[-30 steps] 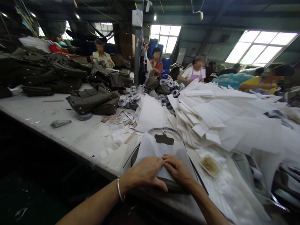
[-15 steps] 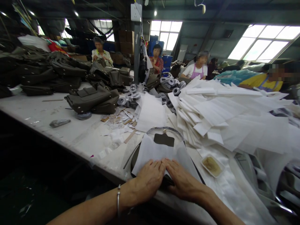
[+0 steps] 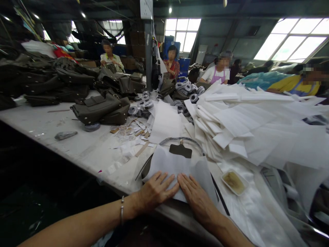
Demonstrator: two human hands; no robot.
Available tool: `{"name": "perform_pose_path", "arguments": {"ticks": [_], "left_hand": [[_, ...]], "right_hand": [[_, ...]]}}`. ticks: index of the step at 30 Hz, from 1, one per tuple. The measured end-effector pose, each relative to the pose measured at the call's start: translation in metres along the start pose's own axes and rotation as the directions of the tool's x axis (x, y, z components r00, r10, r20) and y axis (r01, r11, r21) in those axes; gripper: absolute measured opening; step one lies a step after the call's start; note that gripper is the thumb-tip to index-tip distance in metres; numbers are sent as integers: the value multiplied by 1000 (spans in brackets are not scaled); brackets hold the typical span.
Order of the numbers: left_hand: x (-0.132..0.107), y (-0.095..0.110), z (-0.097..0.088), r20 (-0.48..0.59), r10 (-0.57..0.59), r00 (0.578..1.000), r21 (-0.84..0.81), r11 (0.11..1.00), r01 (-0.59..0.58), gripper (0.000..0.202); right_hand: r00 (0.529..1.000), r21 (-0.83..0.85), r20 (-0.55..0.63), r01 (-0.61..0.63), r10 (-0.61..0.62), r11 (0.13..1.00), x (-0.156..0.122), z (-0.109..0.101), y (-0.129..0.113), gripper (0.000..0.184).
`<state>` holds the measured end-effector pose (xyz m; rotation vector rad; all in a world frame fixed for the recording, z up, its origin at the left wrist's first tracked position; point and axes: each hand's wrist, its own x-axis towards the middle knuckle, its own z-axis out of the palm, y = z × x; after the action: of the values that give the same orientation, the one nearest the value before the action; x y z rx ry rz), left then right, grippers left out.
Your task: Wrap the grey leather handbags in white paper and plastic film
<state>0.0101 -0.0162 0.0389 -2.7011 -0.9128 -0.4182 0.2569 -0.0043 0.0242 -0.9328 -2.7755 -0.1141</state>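
At the near edge of the tabletop (image 3: 77, 144), two hands lie open and flat, fingers spread: left hand (image 3: 155, 190) and right hand (image 3: 196, 197) touch side by side on one white sheet (image 3: 177, 164) covering one dark bag (image 3: 180, 151). One small tray (image 3: 233, 181) sits nearby, beside one heap of white sheets (image 3: 244, 120).

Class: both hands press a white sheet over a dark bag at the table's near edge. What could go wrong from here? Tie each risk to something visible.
1. The dark bag lies at the near edge of the table under the left hand and right hand; a push might slide it off.
2. The small tray of brownish stuff sits close beside the white sheet and might stain it.
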Motion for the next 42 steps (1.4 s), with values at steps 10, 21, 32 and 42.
{"name": "perform_pose_path", "arguments": {"ticks": [10,21,32,42], "left_hand": [[-8,4,-5,218,-153,964,-307,927,217,76],[32,-8,-12,273,-450,850,-382,760,525,25],[6,0,30,-46,-177,983,-276,948,158,35],[66,-22,21,482,-142,865,-307,897,318,29]], "right_hand": [[987,291,143,-118,78,950,12,-11,10,66],[943,317,-26,-308,333,897,26,16,14,38],[936,123,-221,-251,273,960,22,18,-1,38],[834,345,-312,-347,455,872,31,6,-12,17]]}}
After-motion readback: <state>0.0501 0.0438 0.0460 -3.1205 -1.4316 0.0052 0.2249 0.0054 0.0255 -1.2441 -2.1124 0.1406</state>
